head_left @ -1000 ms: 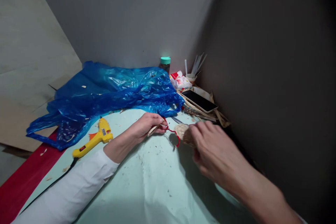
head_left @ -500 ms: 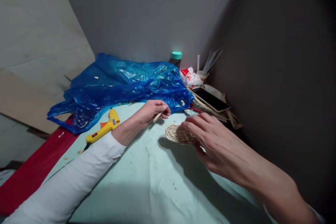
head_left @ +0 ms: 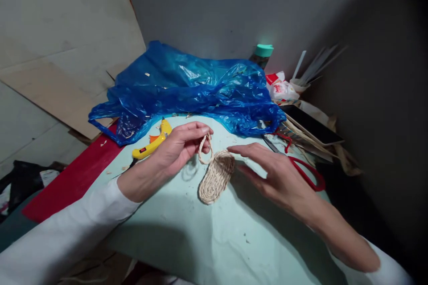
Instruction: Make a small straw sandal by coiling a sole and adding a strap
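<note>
My left hand (head_left: pixel 190 144) pinches a loop of thin braided straw cord (head_left: pixel 201 153) between thumb and fingers. The loop hangs down to the upper edge of a small woven straw slipper (head_left: pixel 216 178); whether the two are joined I cannot tell. The slipper rests on the pale green tabletop with its rounded end toward me. Just right of it is my right hand (head_left: pixel 264 164), fingers stretched out and thumb apart. Its fingertips are close to the slipper's upper edge, and contact is unclear.
A yellow glue gun (head_left: pixel 152 142) lies left of my left hand. Behind is a crumpled blue plastic bag (head_left: pixel 190 84). Red-handled scissors (head_left: pixel 309 173) lie partly behind my right hand. A dark-screened tablet (head_left: pixel 310 124), a green-lidded jar (head_left: pixel 262 55) and a cup of glue sticks (head_left: pixel 299 84) stand by the wall.
The slipper, earlier in my right hand, now lies on the table and my right hand has let go. My left hand now holds the cord up as a loop. The view has shifted left.
</note>
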A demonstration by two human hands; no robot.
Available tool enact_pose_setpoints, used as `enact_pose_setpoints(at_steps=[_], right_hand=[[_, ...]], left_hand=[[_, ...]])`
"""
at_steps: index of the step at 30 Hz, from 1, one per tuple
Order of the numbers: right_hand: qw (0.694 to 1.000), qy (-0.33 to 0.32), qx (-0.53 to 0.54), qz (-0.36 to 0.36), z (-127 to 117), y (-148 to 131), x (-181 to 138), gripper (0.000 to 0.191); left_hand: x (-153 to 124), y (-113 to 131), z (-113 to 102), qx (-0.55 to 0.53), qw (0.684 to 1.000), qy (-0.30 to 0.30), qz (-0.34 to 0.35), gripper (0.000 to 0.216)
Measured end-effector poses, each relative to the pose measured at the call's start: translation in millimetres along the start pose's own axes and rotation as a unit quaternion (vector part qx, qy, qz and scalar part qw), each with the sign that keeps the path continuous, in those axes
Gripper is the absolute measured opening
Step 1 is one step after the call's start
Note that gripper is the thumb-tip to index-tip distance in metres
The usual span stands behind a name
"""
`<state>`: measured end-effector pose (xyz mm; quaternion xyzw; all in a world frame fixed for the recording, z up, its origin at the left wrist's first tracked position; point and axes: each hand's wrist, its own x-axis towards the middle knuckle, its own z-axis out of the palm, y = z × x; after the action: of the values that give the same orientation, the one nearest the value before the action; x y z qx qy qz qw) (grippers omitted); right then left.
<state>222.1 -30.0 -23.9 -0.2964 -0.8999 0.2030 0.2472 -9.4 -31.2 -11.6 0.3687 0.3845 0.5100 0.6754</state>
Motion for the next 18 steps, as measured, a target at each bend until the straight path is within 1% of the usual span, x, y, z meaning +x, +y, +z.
enact_pose_setpoints(at_steps=[1,3,6,7,9,12,15,18], right_hand=[[0.999,0.026,0.014,0.02,0,1,-4,0.036],[0.997,0.058,0.042,0.039,3,0,-10,0.037],[0.995,0.085,0.051,0.016,15,-6,-14,0.044],[0.995,0.089,0.04,0.001,18,-8,-13,0.042],[0.996,0.087,0.011,-0.026,23,-12,-12,0.031],[0.997,0.068,-0.001,-0.045,27,-16,-10,0.017],[0.996,0.064,-0.003,-0.054,30,-17,-10,0.018],[0.994,0.091,0.018,-0.056,32,-18,-10,0.019]], left_hand=[[-2,-3,2,-0.01,1.0,-0.003,-0.013,0.005],[-6,-10,6,-0.025,0.999,-0.005,-0.029,0.002],[-12,-20,13,-0.031,0.998,-0.009,-0.048,0.007],[-13,-24,14,-0.029,0.998,-0.008,-0.057,0.009],[-15,-30,17,-0.024,0.997,0.001,-0.075,0.011],[-17,-35,20,-0.02,0.995,0.04,-0.086,0.016],[-16,-38,20,0.004,0.994,0.066,-0.083,0.022],[-14,-39,18,0.05,0.994,0.06,-0.077,0.014]])
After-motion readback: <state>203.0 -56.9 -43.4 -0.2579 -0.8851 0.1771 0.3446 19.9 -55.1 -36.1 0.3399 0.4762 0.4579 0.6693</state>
